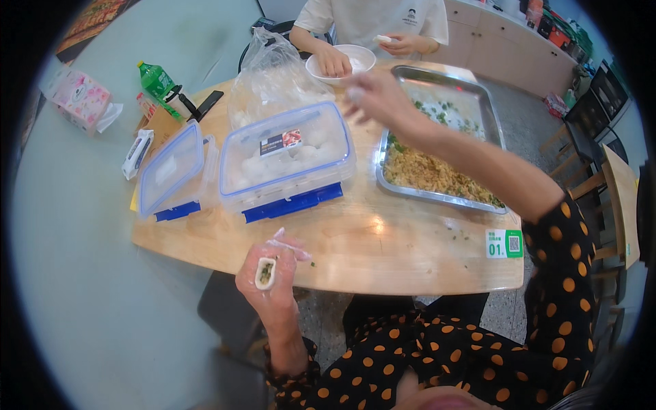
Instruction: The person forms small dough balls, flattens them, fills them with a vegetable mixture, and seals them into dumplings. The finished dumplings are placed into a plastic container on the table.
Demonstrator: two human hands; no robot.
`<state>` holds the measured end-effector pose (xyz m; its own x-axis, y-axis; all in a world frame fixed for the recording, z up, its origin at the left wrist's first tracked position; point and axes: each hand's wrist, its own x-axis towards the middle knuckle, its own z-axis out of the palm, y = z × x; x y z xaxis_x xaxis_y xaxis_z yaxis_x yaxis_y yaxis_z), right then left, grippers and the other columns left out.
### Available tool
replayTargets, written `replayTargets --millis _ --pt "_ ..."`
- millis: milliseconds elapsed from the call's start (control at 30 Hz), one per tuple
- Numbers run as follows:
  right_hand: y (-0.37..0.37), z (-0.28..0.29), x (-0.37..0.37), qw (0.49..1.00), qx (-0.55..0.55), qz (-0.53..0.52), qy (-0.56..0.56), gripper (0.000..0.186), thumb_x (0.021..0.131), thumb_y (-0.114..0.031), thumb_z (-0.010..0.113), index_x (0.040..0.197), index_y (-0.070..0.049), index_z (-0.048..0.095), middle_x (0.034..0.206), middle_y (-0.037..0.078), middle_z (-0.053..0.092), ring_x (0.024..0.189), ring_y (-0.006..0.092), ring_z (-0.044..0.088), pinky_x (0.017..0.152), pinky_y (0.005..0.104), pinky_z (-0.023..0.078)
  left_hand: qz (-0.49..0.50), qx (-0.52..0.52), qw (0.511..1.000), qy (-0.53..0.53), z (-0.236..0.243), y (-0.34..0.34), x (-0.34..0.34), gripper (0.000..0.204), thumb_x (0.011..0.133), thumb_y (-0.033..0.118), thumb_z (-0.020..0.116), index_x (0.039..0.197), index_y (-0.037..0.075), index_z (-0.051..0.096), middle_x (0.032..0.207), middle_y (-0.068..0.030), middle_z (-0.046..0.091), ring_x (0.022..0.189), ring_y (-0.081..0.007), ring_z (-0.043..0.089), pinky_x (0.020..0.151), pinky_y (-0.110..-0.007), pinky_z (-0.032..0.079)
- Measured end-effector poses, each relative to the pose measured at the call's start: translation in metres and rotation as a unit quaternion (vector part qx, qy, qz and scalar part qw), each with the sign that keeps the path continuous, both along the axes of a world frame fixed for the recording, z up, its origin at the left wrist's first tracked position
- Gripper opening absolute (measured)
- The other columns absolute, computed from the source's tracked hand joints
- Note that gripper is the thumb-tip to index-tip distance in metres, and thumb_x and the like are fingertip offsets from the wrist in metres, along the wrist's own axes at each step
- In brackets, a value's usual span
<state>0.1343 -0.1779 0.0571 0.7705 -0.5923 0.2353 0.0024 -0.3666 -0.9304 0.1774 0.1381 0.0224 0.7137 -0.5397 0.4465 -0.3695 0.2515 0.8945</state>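
Observation:
My left hand (279, 292) is at the table's near edge, its fingers curled around a small white dough cup (270, 281). Greenish chopped filling shows inside the cup's opening. White flour or dough residue covers the fingertips. My right hand (377, 99) is stretched across the table near a white bowl (367, 56), its fingers smeared by motion. Beneath my right forearm lies a metal tray (490, 113) with yellowish-brown filling (434, 169) and green bits. Across the table, a person has one hand (333, 63) in the bowl and holds a white dough piece (384, 39) in the other.
A lidded clear container (239, 167) with white round pieces stands mid-table. Left of it are a smaller clear container (167, 171), a clear plastic bag (263, 75), a green bottle (157, 82) and a black phone (208, 102). A pink tissue pack (78, 101) lies farther left.

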Motion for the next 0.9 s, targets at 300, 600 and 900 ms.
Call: replayTargets --millis 300,600,900 --pt "0.213 -0.037 -0.073 0.913 0.376 0.135 -0.085 0.034 0.107 -0.022 0.051 0.133 -0.002 0.061 0.114 0.004 0.067 0.1 0.0103 0.064 0.08 0.0295 0.055 -0.019 -0.038 0.999 0.023 0.009 -0.027 -0.008 0.005 0.093 0.001 0.066 0.09 -0.003 0.065 0.093 -0.0132 0.072 0.102 -0.0199 0.065 0.089 -0.033 0.05" --pt "0.212 -0.058 -0.086 0.834 0.517 0.123 -0.146 0.031 0.107 -0.025 0.053 0.126 -0.003 0.063 0.112 0.002 0.067 0.099 0.0101 0.063 0.083 0.0298 0.053 -0.032 -0.003 0.999 -0.011 -0.005 -0.044 -0.035 0.005 0.091 0.001 0.068 0.09 -0.001 0.064 0.094 -0.0131 0.072 0.092 -0.0162 0.066 0.082 -0.03 0.052" --pt "0.201 -0.057 -0.099 0.861 0.476 0.118 -0.137 0.03 0.105 -0.024 0.057 0.124 -0.002 0.064 0.108 0.004 0.067 0.096 0.0126 0.064 0.08 0.0301 0.053 -0.067 0.001 0.994 0.081 0.002 -0.055 -0.042 0.011 0.096 0.007 0.063 0.088 0.0 0.061 0.086 -0.013 0.071 0.087 -0.0204 0.067 0.085 -0.035 0.053"
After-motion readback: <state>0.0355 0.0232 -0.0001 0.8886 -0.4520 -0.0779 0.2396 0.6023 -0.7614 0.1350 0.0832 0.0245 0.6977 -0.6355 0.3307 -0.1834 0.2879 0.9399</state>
